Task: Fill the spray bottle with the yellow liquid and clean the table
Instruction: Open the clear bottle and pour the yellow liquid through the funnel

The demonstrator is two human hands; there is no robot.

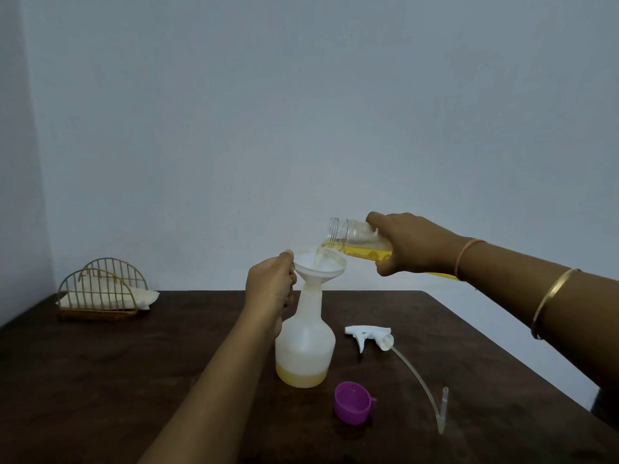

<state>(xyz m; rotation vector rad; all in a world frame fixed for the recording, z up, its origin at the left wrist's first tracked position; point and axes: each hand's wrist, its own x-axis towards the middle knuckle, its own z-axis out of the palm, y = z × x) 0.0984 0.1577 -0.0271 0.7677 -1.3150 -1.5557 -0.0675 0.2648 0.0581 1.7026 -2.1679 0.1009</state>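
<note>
Pouring yellow liquid (365, 253) from a tipped clear jar (355, 241), gripped in the right hand (412, 244), into a white funnel (320, 264). Left hand (269, 284) pinches the funnel's rim atop the spray bottle (304, 346), standing mid-table (100, 380). Trigger head (368, 336) and purple cap (353, 402) lie nearby.

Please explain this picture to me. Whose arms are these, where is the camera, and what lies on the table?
No machine here: a person wears a camera on the head, so you look down along their arms. The left hand holds a white funnel steady in the spray bottle, which stands on the dark table, a little yellow liquid inside. The right hand tips a clear bottle, pouring yellow liquid into the funnel. Also on the table: the spray head with its tube, a purple cap, and a wire holder with white cloth or paper.
</note>
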